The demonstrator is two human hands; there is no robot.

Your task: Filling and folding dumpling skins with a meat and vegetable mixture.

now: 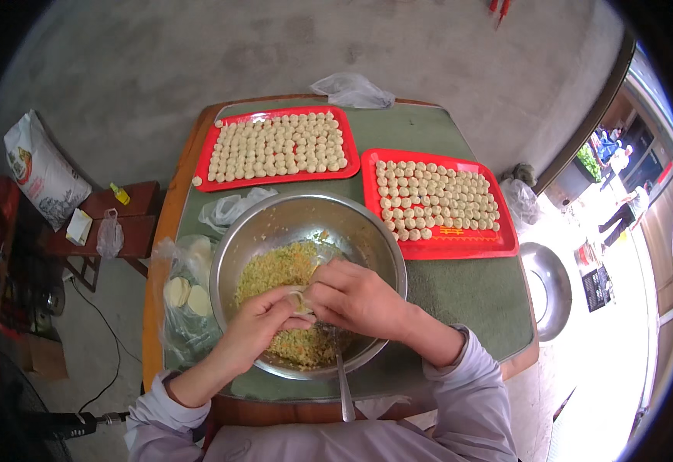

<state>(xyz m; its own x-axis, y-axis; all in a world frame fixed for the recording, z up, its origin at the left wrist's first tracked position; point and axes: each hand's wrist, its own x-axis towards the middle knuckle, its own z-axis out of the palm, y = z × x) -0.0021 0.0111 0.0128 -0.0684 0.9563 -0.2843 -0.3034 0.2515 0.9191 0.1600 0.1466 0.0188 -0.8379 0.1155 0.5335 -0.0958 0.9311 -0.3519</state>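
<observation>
Over a wide stainless steel bowl (229,231), my left hand (261,323) holds a round dough wrapper (300,301) with some filling in it. The fingers of my right hand (359,294) pinch the wrapper's edge. Chopped yellow-green filling with orange bits (279,268) lies in the bowl. A metal spoon (343,387) rests in the bowl, its handle over the near rim. Left of the bowl, a clear plastic bag (189,338) holds flat dough wrappers (199,300). Beyond stand two red trays, the left one (350,156) and the right one (469,249), with rows of small filled dumplings.
Crumpled plastic bags lie by the bowl (232,209) and at the table's far edge (354,91). A wooden bench (140,228) with a large sack (45,167) stands left. Right of the table is a metal basin (559,289); people (628,211) are outside.
</observation>
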